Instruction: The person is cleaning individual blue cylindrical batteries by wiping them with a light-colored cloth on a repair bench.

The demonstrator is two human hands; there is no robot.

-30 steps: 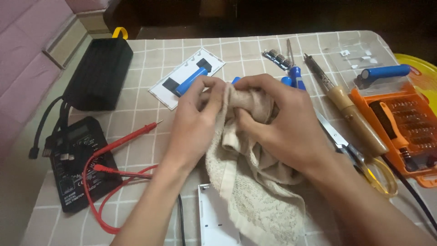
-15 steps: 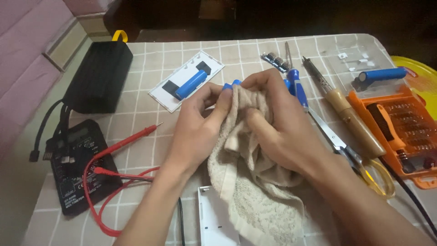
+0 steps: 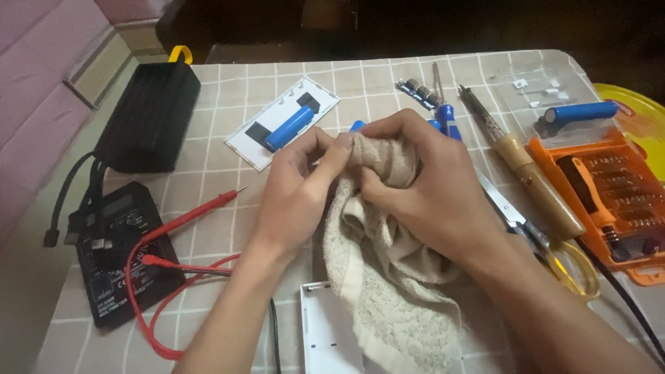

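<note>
Your left hand [image 3: 301,187] and right hand [image 3: 422,183] both grip a bunched beige towel [image 3: 388,277] (something blue [image 3: 357,126] peeks out) above the checked desk [image 3: 222,90], beside a multimeter [image 3: 114,249].

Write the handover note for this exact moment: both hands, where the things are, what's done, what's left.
Left hand: pinches the top of the beige towel.
Right hand: closed around the bunched towel.
A blue tip pokes out behind the fingers; what it belongs to is hidden.
Nearby: blue cell in a white tray, multimeter, soldering iron.
Done or left: cannot tell.
</note>
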